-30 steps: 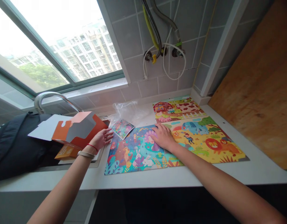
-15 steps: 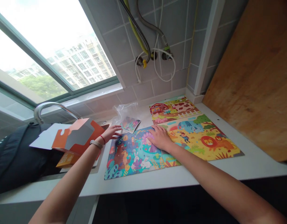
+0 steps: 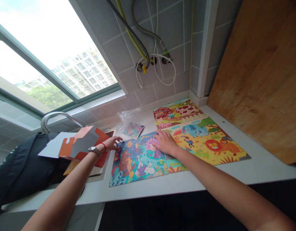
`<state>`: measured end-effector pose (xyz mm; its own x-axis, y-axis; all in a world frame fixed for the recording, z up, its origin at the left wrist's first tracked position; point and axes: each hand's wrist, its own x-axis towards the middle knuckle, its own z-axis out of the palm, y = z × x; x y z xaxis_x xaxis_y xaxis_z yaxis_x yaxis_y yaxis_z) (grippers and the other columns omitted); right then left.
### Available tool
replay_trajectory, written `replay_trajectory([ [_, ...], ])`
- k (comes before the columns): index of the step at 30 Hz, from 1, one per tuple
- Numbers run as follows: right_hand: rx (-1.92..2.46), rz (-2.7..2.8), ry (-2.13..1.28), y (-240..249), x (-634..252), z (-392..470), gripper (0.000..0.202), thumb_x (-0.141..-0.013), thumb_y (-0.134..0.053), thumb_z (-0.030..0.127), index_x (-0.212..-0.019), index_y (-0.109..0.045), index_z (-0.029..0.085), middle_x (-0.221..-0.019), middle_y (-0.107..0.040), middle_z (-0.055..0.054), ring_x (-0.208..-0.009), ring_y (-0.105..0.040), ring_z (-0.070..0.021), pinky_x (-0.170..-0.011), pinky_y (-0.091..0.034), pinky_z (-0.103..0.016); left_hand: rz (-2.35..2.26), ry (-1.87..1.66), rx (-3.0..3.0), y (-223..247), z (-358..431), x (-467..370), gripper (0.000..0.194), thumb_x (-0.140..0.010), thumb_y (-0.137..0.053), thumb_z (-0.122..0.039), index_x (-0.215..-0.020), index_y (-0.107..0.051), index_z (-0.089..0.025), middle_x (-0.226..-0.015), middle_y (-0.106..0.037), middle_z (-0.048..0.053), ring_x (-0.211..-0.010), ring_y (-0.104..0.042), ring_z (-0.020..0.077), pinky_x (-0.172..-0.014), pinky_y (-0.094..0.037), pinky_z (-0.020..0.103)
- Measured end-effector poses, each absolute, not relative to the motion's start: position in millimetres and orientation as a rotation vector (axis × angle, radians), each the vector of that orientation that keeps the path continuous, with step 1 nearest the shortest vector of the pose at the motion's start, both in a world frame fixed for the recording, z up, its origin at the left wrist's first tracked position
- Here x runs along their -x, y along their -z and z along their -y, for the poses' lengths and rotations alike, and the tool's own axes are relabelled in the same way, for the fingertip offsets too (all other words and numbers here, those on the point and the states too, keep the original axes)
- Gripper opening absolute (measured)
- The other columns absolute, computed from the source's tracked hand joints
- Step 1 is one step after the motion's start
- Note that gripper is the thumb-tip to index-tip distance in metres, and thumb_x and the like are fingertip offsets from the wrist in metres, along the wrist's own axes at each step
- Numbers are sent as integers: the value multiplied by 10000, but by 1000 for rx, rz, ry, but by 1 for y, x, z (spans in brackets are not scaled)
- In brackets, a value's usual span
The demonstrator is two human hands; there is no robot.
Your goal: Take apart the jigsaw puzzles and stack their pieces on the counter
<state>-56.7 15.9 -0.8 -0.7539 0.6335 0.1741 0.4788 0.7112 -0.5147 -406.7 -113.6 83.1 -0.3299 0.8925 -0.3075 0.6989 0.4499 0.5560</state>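
Note:
A blue-green jigsaw puzzle (image 3: 138, 160) with rabbits and a figure in purple lies assembled on the white counter. My right hand (image 3: 165, 142) rests flat over its right upper part, fingers spread, touching it. At the puzzle's upper left corner is my left hand (image 3: 111, 143), fingers apart and slightly bent, holding nothing that I can see. Against the blue puzzle's right side lies a yellow puzzle (image 3: 201, 150) with lions and an elephant. Behind them is a farm puzzle (image 3: 179, 112) with a red barn.
A small picture card (image 3: 134, 130) and a clear plastic bag (image 3: 128, 117) lie behind the blue puzzle. To the left are an opened orange box (image 3: 84, 141), a black bag (image 3: 30, 166) and a faucet (image 3: 61, 114). A wooden board (image 3: 258, 80) stands at right.
My left hand has moved from beside the picture card down to the blue puzzle's upper left corner. My right hand stays on the puzzle. The view has shifted slightly.

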Motion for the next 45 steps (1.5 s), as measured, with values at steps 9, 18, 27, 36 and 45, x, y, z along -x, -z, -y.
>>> replay_trajectory([
  [9, 843, 2593, -598, 3, 56, -18, 443, -935, -594, 460, -1288, -655, 199, -1478, -528, -144, -1397, -433, -300, -1183, -286, -456, -2148, -162, -1460, -77, 113, 417, 554, -396, -872, -189, -930, -727, -223, -948, -690, 94, -812, -678, 280, -800, -574, 439],
  [18, 841, 2602, -580, 6, 58, -19, 424, -931, -596, 446, -1279, -658, 213, -1457, -538, -137, -1368, -456, -309, -1163, -320, -464, -2147, 232, -1535, -75, 106, 420, 629, -498, -861, -216, -1091, -655, -202, -1107, -684, 83, -959, -667, 270, -814, -553, 359],
  [27, 858, 2632, -606, 8, 59, -20, 441, -933, -571, 454, -1305, -642, 229, -1491, -511, -132, -1402, -427, -327, -1155, -327, -489, -2140, 534, -1528, -73, 83, 420, 735, -459, -929, -229, -1133, -639, -184, -1131, -717, 55, -932, -676, 235, -776, -529, 279],
  [36, 850, 2656, -600, 8, 59, -21, 459, -940, -550, 473, -1320, -642, 233, -1505, -504, -127, -1413, -422, -322, -1168, -316, -485, -2164, 740, -1539, -74, 65, 414, 676, -347, -965, -325, -963, -703, -230, -1011, -755, 6, -932, -689, 245, -824, -525, 296],
  [45, 844, 2654, -615, 9, 59, -22, 464, -933, -560, 464, -1328, -635, 234, -1498, -503, -130, -1409, -423, -327, -1162, -324, -485, -2198, 633, -1542, -71, 82, 429, 704, -403, -943, -309, -1058, -701, -224, -1085, -752, 28, -948, -705, 249, -743, -540, 265],
])
